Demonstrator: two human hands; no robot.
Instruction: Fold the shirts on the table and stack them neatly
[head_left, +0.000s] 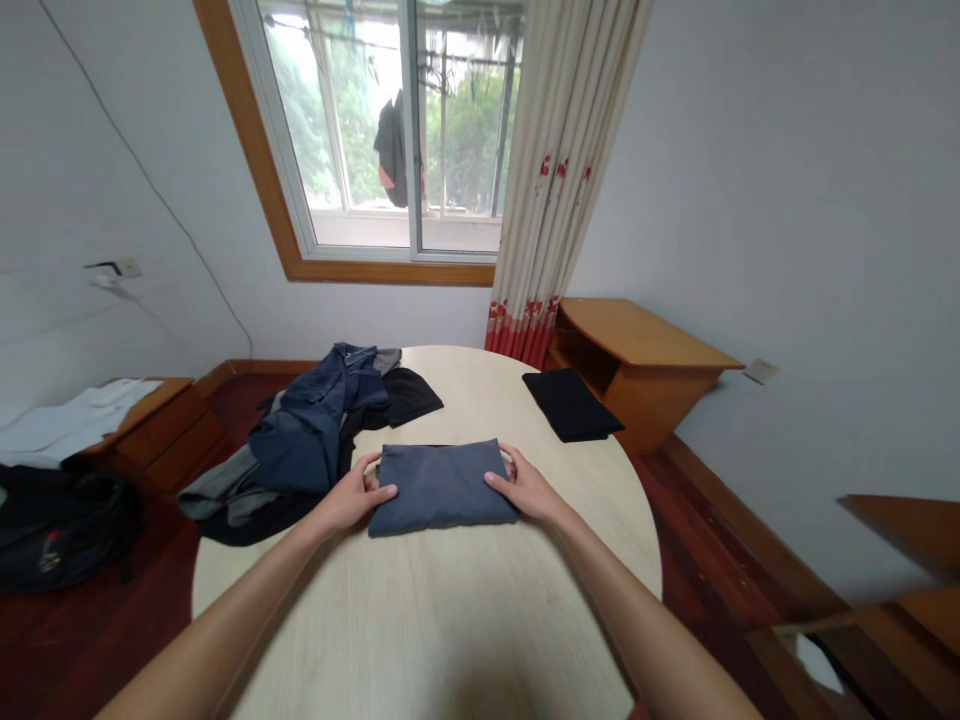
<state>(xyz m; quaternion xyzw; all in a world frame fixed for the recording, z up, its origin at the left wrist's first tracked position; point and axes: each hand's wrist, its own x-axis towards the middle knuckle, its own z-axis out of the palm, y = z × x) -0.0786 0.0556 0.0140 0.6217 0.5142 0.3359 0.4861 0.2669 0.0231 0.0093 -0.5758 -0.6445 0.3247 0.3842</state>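
A folded grey-blue cloth [444, 487] forms a flat rectangle near the middle of the round table [420, 610]. My left hand [358, 496] grips its left edge, thumb on top and fingers underneath. At the opposite edge my right hand [525, 484] holds it the same way, with the thumb over the upper face. Left of the cloth lies a loose pile of dark blue, grey and black clothes [307, 430]. A folded black cloth [571, 404] rests flat at the table's right side.
Behind the table's right side is a wooden desk [645, 335] beside a long curtain [551, 200]. At the left are a small wooden cabinet [169, 430] with white papers on it and a black bag [64, 525] on the floor.
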